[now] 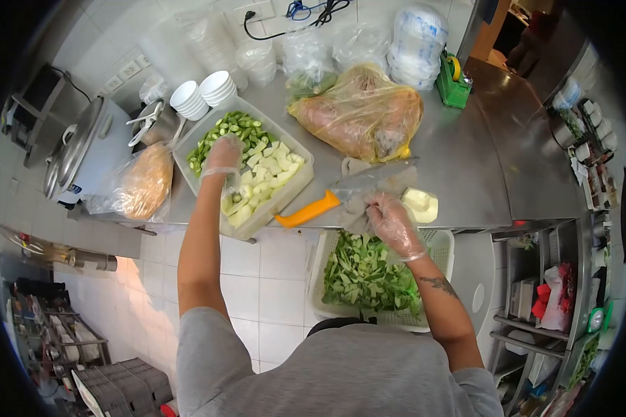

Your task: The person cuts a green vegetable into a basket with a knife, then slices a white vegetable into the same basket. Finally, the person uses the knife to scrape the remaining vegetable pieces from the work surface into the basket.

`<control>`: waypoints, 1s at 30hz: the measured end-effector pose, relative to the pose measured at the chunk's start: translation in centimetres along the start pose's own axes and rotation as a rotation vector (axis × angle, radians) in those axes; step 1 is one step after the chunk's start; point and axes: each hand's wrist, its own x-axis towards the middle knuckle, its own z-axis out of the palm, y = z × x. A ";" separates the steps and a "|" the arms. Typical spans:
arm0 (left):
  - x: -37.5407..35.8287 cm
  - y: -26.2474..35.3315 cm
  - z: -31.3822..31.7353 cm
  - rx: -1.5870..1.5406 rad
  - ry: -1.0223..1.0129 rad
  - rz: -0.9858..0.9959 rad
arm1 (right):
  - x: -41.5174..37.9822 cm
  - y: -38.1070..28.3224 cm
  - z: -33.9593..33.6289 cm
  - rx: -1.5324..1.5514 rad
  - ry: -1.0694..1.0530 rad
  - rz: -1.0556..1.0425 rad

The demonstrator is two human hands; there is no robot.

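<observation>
My left hand point(222, 154), in a clear plastic glove, reaches down into a translucent tub point(300, 182). It is over the cut okra point(238, 126), and its fingertips are hidden. Pale green-white vegetable chunks point(261, 174) fill the tub's near side. My right hand point(394, 224), also gloved, is at the counter's front edge with its fingers closed on a grey cloth point(355, 212). A knife with an orange handle point(309, 208) lies across that cloth, its blade pointing right. Just right of my right hand sits a pale, hollowed cut piece of vegetable point(421, 204).
Below the counter edge, a white basket point(318, 295) holds chopped leafy greens point(368, 274). Behind the knife is a yellow plastic bag of meat point(362, 115). A green scale point(453, 83), white bowls point(188, 99) and a large lidded pot point(94, 149) stand around the counter.
</observation>
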 end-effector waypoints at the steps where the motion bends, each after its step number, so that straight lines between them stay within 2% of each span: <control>1: 0.5 0.8 0.0 0.090 -0.080 0.013 | 0.0 -0.5 -0.4 0.051 0.031 0.026; 3: 0.9 3.0 0.4 0.274 -0.246 0.035 | 0.3 -1.8 -1.3 0.150 0.061 0.086; 4: 0.4 4.5 0.2 0.304 -0.304 -0.015 | 0.6 -2.7 -1.8 0.197 0.062 0.120; 8: 1.8 3.3 2.8 0.364 -0.301 0.066 | 3.2 -5.3 -1.9 0.463 0.019 0.177; 11: 0.6 4.8 1.8 0.412 -0.275 0.147 | 6.4 -7.8 -0.8 0.614 0.019 -0.092; 14: -1.1 6.7 -0.8 0.400 -0.267 0.170 | 9.7 -8.8 1.6 0.744 -0.171 -0.190; 17: -2.5 7.5 -2.5 0.409 -0.308 0.233 | 9.7 -10.2 1.3 0.575 -0.207 -0.249; 19: -4.6 9.0 -3.7 0.419 -0.321 0.304 | 8.1 -9.6 -0.9 0.656 -0.198 -0.225; 20: -5.9 10.1 -4.0 0.308 -0.253 0.340 | 7.1 -8.8 -2.2 0.693 -0.195 -0.214; 22: -9.1 12.4 -3.8 0.086 -0.115 0.401 | 5.1 -4.9 -4.3 0.276 0.090 -0.231; 24: -11.8 13.9 -1.2 0.092 -0.259 0.582 | 2.0 -0.4 -6.2 0.283 0.323 0.110; 26: -14.1 16.6 1.8 0.321 -0.365 0.597 | -0.5 3.6 -8.3 -0.059 0.464 0.257; 28: -15.0 16.9 4.8 0.369 -0.371 0.461 | -2.2 7.8 -7.3 -0.012 0.350 0.373; 30: -15.0 16.8 6.9 0.368 -0.365 0.391 | -2.7 8.7 -7.4 -0.046 0.258 0.433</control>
